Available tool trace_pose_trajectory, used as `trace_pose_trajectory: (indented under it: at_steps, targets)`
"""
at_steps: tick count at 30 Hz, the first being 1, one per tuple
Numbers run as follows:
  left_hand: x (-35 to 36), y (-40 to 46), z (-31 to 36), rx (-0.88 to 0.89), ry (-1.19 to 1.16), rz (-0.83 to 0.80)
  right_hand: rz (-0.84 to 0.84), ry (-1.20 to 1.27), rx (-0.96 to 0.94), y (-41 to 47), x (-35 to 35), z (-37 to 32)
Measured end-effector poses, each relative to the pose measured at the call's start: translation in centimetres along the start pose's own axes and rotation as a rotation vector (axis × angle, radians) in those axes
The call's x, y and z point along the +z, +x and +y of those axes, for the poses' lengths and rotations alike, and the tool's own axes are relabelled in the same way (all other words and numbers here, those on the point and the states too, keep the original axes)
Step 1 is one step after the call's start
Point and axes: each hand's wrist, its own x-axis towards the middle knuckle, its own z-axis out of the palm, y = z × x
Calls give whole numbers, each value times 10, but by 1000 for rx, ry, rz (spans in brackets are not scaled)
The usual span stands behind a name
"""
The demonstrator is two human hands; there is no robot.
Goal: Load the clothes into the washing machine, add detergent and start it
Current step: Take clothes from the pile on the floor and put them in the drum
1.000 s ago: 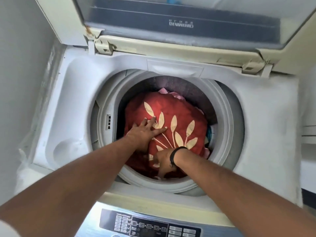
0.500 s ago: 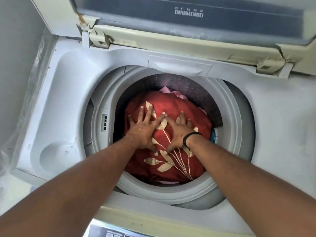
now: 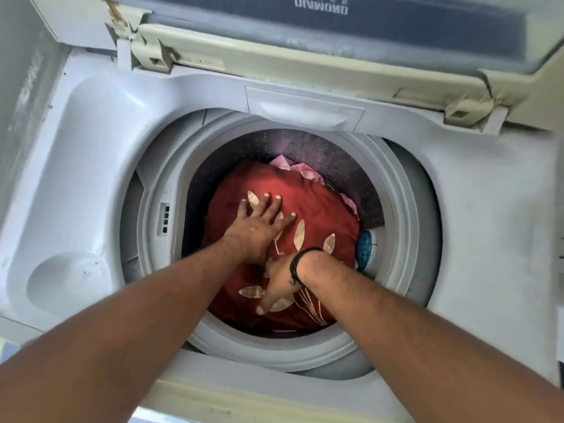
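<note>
A person's flat, spread left hand [image 3: 259, 227] and straight-fingered right hand [image 3: 279, 282] press a red leaf-embroidered cloth [image 3: 320, 209] into the grey top-loading washing machine's drum [image 3: 399, 239]; loading looks nearly finished, detergent likely next

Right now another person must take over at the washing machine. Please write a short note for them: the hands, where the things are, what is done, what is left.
Left hand: open, fingers spread flat, pressing on the red cloth in the drum.
Right hand: wrist bent, fingers pointing down, touching the near part of the same cloth.
Pink clothes lie behind and beside the red cloth. The lid stands open.
Done: clothes are in the drum.
Left: add detergent (none in view), close the lid, start the machine.
</note>
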Motion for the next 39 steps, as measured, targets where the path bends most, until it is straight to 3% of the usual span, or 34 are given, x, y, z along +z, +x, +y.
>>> trace_pose_trajectory:
  at_steps: [5, 9, 12, 15, 18, 21, 23, 26, 32, 39]
  targets:
    - [-10, -3, 4, 11, -58, -354, -76, 75, -25, -8, 12, 24]
    - [-48, -22, -7, 21, -249, -429, 41, 254, -13, -36, -3, 36]
    - [-64, -62, -3, -30, -332, -303, 326, 304, -37, -85, -7, 45]
    - [-84, -117, 12, -64, -561, -54, 467, 464, -115, -153, 4, 53]
    - [-95, -178, 40, -56, -780, 151, 582, 666, -203, -211, 42, 54]
    - [-95, -234, 75, -36, -898, 263, 834, 698, -139, -248, 92, 43]
    - [-87, -260, 92, -31, -808, 288, 981, 492, -30, -255, 126, 28]
    - [-81, -278, 106, 0, -421, 446, 1179, 129, 210, -243, 161, 0]
    - [-73, -275, 105, 44, -213, 547, 1336, 99, 402, -230, 175, -13]
    - [-72, -280, 104, 93, -172, 623, 1301, 192, 500, -225, 177, -28]
